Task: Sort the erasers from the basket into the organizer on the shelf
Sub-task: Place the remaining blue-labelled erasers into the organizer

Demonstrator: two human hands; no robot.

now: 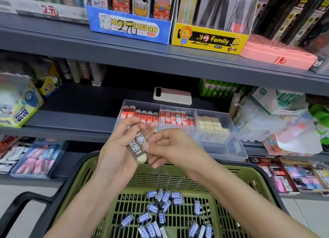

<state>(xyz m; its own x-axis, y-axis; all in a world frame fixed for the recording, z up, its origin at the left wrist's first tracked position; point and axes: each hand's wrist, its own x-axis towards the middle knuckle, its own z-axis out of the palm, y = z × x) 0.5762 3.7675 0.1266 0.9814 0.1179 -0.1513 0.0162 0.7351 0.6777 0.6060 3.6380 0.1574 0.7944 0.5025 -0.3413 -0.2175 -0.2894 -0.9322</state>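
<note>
My left hand [117, 148] holds a small stack of grey-sleeved 2B erasers [138, 146] above the far rim of the green basket [231, 177]. My right hand [167, 147] pinches the same stack from the right with thumb and fingertips. Several blue-labelled erasers [160, 211] lie loose on the basket floor. The clear organizer [222, 148] sits on the middle shelf behind my hands. Its left compartment holds red erasers [140, 115], the middle one red-and-white erasers [175, 117], and the right one cream blocks [211, 124].
A pink phone [172, 95] lies on the shelf behind the organizer. Glue boxes [19, 102] stand at left, plastic-wrapped packs [277, 118] at right. A blue tray of pink items [37, 157] sits lower left. The black basket handle [23, 200] is at bottom left.
</note>
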